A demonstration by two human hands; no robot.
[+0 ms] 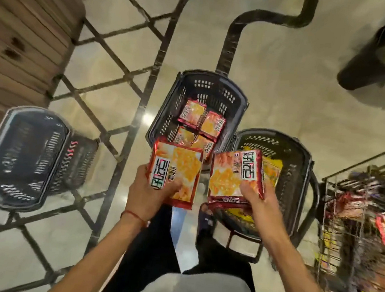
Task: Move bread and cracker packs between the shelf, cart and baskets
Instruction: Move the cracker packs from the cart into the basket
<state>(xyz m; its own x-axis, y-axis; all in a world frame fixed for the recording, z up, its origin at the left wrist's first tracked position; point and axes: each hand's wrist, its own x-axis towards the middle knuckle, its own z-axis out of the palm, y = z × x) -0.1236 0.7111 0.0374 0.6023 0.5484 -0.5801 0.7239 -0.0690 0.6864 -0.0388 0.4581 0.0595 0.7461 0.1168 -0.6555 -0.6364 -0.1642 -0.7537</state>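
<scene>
Fingers of my left hand [149, 190] curl round the near edge of one orange-and-red cracker pack [178, 165], gripping it. My right hand [253, 198] grips a second pack [234, 173] the same way, and a red edge under it looks like another pack, though I cannot tell for sure. I hold both packs in the air, side by side and apart, over the near ends of two dark baskets on the tiled floor [286, 84]. The middle basket [192, 87] holds four matching packs [200, 123] lying flat in a block. The right basket [307, 166], just beside it, holds yellow packs [274, 165]. A third basket [28, 158] sits well apart to the left. The wire cart [356, 220], with packs in it, stands far right.
</scene>
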